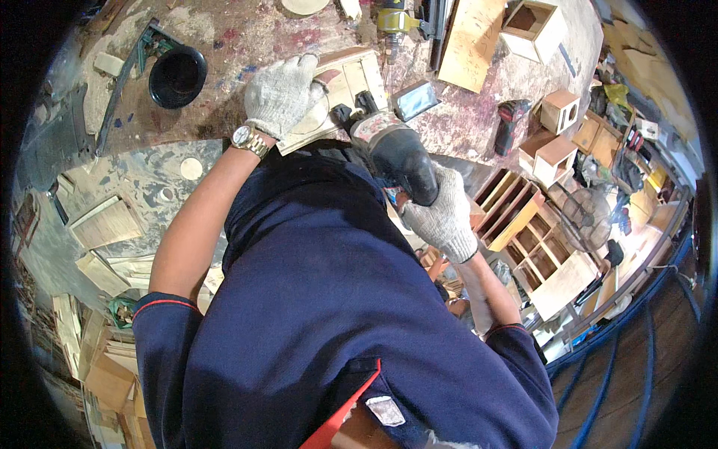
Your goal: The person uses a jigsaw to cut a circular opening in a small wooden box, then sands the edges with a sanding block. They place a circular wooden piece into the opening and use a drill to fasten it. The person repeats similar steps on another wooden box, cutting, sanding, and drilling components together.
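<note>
My left hand (pixel 283 93), in a whitish knitted glove, bears down on the left side of a pale wooden panel (pixel 363 75) at the near edge of the workbench. A curved line runs across the panel beside my thumb. In my right hand (pixel 446 217), also gloved, is the rear of a power tool (pixel 404 161) with a dark rounded body. Its black front end rests at the panel's near edge; the cutting part is hidden. Just right of the tool, a phone-like device (pixel 416 100) lies on the bench.
On the stained workbench (pixel 224 45) are a black bowl (pixel 177 77), a yellow-green drill (pixel 393 22), a board (pixel 473 43) and a red-black cordless drill (pixel 511 126). Small wooden boxes (pixel 535 30) stand at right. Wooden compartment units (pixel 538 258) and a fan (pixel 585 217) stand beyond; wood offcuts (pixel 108 222) lie lower left.
</note>
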Available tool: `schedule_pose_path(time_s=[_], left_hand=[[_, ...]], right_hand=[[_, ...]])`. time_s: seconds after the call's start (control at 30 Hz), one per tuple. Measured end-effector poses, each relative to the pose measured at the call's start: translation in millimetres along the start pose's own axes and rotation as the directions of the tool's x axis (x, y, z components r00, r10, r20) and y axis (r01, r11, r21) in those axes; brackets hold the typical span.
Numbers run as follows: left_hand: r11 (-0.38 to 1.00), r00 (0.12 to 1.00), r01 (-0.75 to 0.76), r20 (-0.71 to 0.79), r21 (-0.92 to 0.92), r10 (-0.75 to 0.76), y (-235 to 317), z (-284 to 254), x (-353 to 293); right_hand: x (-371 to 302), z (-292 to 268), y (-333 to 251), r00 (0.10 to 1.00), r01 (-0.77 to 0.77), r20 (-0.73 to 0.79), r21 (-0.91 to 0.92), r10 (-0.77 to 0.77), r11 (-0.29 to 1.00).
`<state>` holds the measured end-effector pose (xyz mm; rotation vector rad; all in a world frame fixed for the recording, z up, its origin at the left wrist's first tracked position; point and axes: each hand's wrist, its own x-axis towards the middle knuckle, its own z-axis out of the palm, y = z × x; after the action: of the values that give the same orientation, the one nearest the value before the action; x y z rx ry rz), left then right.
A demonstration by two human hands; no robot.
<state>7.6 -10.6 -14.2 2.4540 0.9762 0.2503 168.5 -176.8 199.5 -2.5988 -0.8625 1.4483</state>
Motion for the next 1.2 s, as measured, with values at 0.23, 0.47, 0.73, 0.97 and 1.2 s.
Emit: schedule_pose_path(time_s=[0.23,0.47,0.73,0.97,1.2], left_hand=[[1.000,0.999,0.004,0.050,-0.028,-0.002,-1.6,-2.6,0.7],[0.999,0.995,-0.016,0.099,-0.033,0.019,-1.4,-8.7,2.9],[1.000,0.989,-0.013,0.145,-0.023,0.016,-1.3,-10.6,3.7],[0.999,0.992,-0.047,0.118,-0.018,0.049,-3.5,-8.0,2.8],[1.000,0.983,-0.026,0.181,-0.016,0.029,-4.0,-8.0,2.0]], right_hand=[[-5.6,10.7,-8.2,0.992,0.027,-0.126,0.041,-0.022,0.999],[-3.7,16.2,-9.1,0.990,0.030,-0.140,0.039,-0.024,0.999],[-0.8,12.2,-11.3,0.996,0.032,-0.081,0.120,-0.023,0.992],[2.8,11.1,-15.6,0.994,0.059,-0.096,0.099,-0.050,0.993],[3.1,5.5,-18.8,1.000,-0.016,-0.010,0.025,0.017,1.000]])
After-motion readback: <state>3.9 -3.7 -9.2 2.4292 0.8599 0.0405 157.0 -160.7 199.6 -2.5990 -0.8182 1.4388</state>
